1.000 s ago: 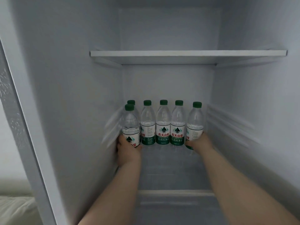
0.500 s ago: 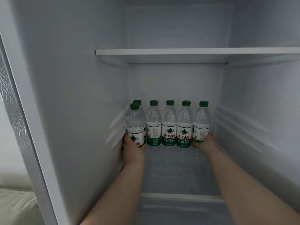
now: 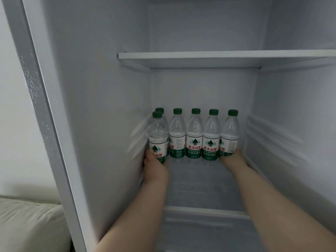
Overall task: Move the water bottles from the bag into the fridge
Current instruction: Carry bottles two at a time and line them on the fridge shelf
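Several clear water bottles with green caps and green-white labels stand upright at the back of a glass fridge shelf (image 3: 200, 188). My left hand (image 3: 154, 165) grips the base of the leftmost front bottle (image 3: 157, 135), which stands just in front of another bottle (image 3: 160, 110) by the left wall. My right hand (image 3: 233, 160) holds the base of the rightmost bottle (image 3: 230, 132). Between them stand three more bottles (image 3: 194, 135) in a row. The bag is out of view.
A white upper shelf (image 3: 218, 56) spans the fridge above the bottles. The fridge's left wall and frame (image 3: 54, 142) stand close on the left, ribbed side rails (image 3: 272, 140) on the right. A pale cushion (image 3: 27, 224) lies outside at lower left.
The view has shifted so the bottles sit further right in frame. The right bottle has moved in against the row; both hands stay on their bottles.
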